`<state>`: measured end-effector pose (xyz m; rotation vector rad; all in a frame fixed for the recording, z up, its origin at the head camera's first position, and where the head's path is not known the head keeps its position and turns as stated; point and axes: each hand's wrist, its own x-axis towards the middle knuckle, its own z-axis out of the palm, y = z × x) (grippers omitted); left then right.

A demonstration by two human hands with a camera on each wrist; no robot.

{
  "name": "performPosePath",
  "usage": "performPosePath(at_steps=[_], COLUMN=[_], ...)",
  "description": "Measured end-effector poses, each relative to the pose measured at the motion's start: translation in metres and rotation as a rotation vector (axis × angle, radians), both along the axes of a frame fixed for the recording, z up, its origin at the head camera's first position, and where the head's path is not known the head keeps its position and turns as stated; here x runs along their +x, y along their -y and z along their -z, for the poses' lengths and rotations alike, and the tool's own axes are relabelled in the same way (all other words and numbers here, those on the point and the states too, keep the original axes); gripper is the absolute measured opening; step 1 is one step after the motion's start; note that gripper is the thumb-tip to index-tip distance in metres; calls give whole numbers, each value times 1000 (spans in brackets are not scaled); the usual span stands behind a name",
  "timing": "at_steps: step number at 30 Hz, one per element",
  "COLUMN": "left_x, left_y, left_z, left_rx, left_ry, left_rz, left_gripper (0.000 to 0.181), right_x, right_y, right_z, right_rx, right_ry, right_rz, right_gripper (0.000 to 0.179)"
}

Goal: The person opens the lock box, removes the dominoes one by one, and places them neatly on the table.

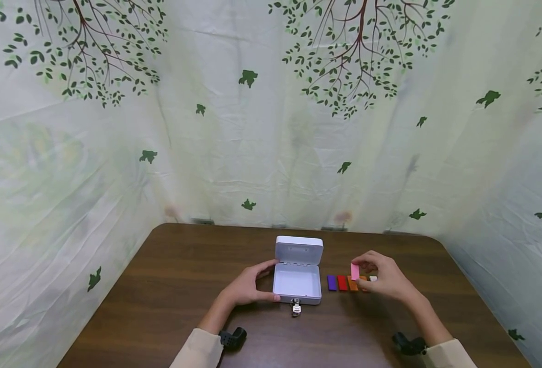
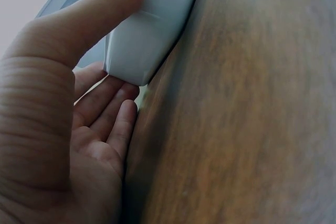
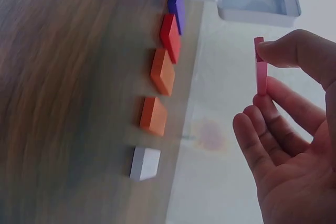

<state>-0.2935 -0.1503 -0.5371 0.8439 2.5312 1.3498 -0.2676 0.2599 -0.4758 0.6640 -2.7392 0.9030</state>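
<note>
A white metal box (image 1: pixel 297 280) stands on the table with its lid (image 1: pixel 299 251) raised and a small latch with a lock (image 1: pixel 296 307) at its front. My left hand (image 1: pixel 251 284) grips the box's left side, thumb at the front corner and fingers toward the back; the left wrist view shows the thumb (image 2: pixel 105 9) across the wall. Between thumb and fingertips, my right hand (image 1: pixel 386 276) pinches a thin pink block (image 1: pixel 355 271) above the table. Beneath it runs a row: a purple block (image 3: pixel 177 10), a red block (image 3: pixel 169 38), two orange blocks (image 3: pixel 163 72) and a white block (image 3: pixel 145 163).
The brown wooden table (image 1: pixel 197 255) reaches back to a pale curtain (image 1: pixel 271 153) printed with leaves and branches. Curtain also hangs at both sides. A black wrist camera (image 1: pixel 233 339) sits on the left wrist, another black camera (image 1: pixel 409 344) on the right.
</note>
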Motion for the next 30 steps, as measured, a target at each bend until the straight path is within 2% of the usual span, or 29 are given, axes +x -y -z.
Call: performPosePath(at_steps=[5, 15, 22, 30], left_x=[-2, -2, 0, -3], left_y=[0, 0, -1, -1], left_z=[1, 3, 8, 5], left_rx=[6, -6, 7, 1], left_ry=[-4, -15, 0, -8], left_rz=[3, 5, 12, 8], left_gripper=[96, 95, 94, 95], right_x=[1, -1, -1, -4], right_y=[-9, -30, -46, -61], right_z=[1, 7, 17, 23], right_rx=[4, -29, -49, -40], right_ry=[-2, 72, 107, 156], right_rz=[10, 62, 45, 73], right_gripper=[38, 39, 37, 40])
